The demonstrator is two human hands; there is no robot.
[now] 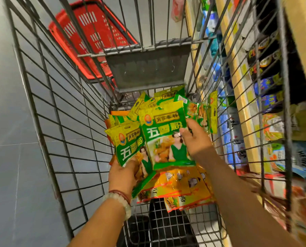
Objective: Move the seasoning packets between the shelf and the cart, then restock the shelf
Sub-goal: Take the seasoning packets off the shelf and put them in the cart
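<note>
- Left hand gripped a fan of green-and-yellow seasoning packets inside the wire cart.
- Right hand pinched the front packet, fingers curled on its edge.
- More packets lay on the cart floor beneath.
- Shelf stood right of the cart; red basket beyond it.

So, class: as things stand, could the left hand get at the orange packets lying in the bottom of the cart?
Probably not directly. The left hand already grips a bunch of green packets, which fan out over the orange packets in the cart. It would likely need to put those down first.
</note>
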